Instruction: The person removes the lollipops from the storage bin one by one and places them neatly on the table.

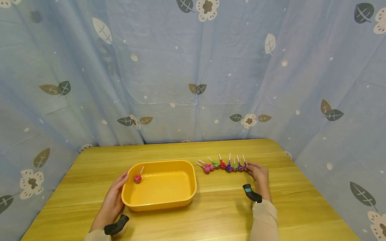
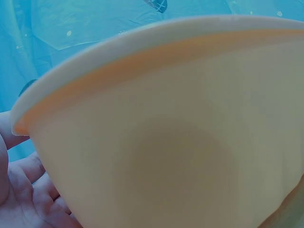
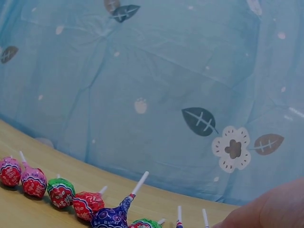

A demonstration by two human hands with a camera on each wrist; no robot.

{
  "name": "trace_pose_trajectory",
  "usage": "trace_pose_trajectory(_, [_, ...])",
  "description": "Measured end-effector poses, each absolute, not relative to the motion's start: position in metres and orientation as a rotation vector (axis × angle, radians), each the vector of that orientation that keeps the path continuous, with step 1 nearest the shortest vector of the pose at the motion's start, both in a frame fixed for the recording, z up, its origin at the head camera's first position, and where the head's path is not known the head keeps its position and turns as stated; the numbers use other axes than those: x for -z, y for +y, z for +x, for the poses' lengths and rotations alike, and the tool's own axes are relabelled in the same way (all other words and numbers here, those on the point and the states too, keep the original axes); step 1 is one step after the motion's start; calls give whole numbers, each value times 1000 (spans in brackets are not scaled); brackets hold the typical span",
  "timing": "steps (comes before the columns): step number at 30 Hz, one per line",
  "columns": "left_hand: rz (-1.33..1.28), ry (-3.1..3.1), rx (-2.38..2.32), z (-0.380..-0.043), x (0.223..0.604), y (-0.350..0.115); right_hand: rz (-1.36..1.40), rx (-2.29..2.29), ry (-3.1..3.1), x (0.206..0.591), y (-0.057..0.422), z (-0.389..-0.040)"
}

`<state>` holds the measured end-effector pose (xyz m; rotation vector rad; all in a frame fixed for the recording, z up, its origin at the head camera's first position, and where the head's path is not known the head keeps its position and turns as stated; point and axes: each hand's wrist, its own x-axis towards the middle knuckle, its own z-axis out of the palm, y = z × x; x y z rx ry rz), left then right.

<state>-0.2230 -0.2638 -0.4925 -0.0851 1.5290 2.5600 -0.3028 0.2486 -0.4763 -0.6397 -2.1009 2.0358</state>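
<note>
My left hand (image 1: 113, 197) rests against the left side of a yellow plastic tray (image 1: 159, 204), its fingers along the outside wall under the rim. In the left wrist view the tray wall (image 2: 166, 118) hides part of that hand (image 2: 31, 194). One pink lollipop (image 1: 138, 178) lies inside the tray at its left end. My right hand (image 1: 260, 175) pinches the purple lollipop (image 1: 245, 166) at the right end of a row. In the right wrist view only a piece of the hand (image 3: 270, 209) shows, beside a white stick; the fingertips are out of frame.
Several more wrapped lollipops lie in the row, among them a red one (image 1: 222, 165), a green one (image 1: 216, 165) and a dark purple one (image 3: 110, 217). They lie right of the tray on the wooden table (image 1: 217, 217). A blue patterned curtain (image 1: 169, 67) hangs behind the table.
</note>
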Motion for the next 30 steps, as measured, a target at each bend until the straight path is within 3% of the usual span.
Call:
trace_pose_trajectory(11, [-93,1545,-2559,-224,493,-263,-684,-1972,-1958,471,244,-304])
trace_pose_trajectory(30, [-115,1552,-2555,-224,492,-263,-410,-2219,-2059,447,194,-304])
